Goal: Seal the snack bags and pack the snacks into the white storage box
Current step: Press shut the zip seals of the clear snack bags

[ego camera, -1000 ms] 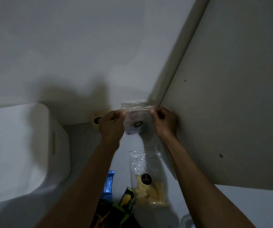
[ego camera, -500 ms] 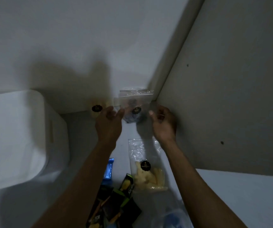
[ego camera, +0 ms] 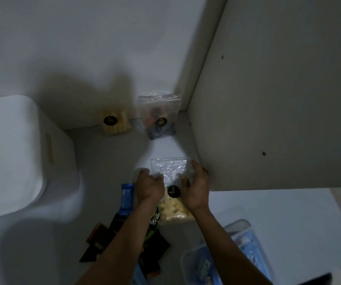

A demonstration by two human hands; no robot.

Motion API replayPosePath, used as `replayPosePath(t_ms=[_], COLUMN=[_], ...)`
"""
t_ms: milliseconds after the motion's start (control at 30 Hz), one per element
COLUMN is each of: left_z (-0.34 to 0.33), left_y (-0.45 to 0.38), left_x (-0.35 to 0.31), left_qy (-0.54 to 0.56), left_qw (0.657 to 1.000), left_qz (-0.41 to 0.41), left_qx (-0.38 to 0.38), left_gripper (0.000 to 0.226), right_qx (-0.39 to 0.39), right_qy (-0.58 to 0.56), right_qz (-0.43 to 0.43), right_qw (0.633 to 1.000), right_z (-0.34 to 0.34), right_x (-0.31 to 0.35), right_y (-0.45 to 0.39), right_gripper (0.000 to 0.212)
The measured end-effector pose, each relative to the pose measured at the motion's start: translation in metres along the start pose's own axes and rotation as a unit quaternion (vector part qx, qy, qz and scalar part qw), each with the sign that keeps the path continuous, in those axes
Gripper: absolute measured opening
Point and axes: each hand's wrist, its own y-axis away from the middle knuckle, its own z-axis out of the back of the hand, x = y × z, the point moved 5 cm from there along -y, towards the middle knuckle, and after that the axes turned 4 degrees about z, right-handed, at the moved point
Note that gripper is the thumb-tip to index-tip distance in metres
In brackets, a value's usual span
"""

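Left hand (ego camera: 148,187): fingers curled, resting at the left edge of a clear zip bag of pale yellow snack pieces (ego camera: 172,189); whether the fingertips actually pinch the plastic cannot be told in the dim light. Right hand (ego camera: 196,187): fingers spread and loosely bent against the right edge of the same bag, thumb over the clear upper part; grip likewise uncertain. Bag: lying flat on the grey bench (ego camera: 104,161), mouth pointing away from the person, round black label near its middle, contents gathered at the near end. Second clear bag with dark contents (ego camera: 159,118): standing upright at the back of the bench, leaning on the rear wall just beside the corner, black round label on its front. Third bag of pale stick-shaped snacks (ego camera: 115,122): upright against the rear wall, to the left of the dark one and apart from it. White storage box (ego camera: 17,149): on the bench at far left, well apart from both hands. Blue wrapped bar (ego camera: 127,199): just left of the left wrist. Dark wrapped snacks (ego camera: 104,241): loose pile under the left forearm. Clear plastic container with blue packets (ego camera: 235,256): near right, beside the right forearm.
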Motion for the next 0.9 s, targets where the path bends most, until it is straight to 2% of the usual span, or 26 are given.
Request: replayPosePath(t_ms=[200,267,400,633,800,900], left_z=[0.016,0.028,0.059,0.137,0.201,0.228], left_y=[0.011,0.023,0.046,0.099,0.156,0.183], left_x=[-0.001,-0.004,-0.003,-0.007,-0.016,-0.008], left_qy=[0.037,0.065,0.138,0.229,0.246,0.285], left_qw=[0.997,0.992,0.981,0.951,0.913,0.899], left_qz=[-0.049,-0.088,-0.123,-0.205,-0.318,-0.327], left_qx=[-0.050,-0.061,-0.050,-0.029,-0.066,-0.064], left_gripper=[0.028,0.011,0.013,0.004,0.007,0.010], right_qx=[-0.027,-0.025,0.005,0.074,0.098,0.111], right_qy=[-0.113,-0.146,-0.226,-0.297,-0.298,-0.282], right_qz=[-0.003,-0.008,0.018,0.121,0.165,0.192], right_qw=[0.993,0.989,0.974,0.944,0.935,0.933], right_z=[0.010,0.018,0.031,0.063,0.074,0.082], right_x=[0.005,0.013,0.048,0.144,0.191,0.210], right_y=[0.003,0.005,0.014,0.053,0.093,0.120], right_gripper=[0.054,0.055,0.053,0.018,0.018,0.015])
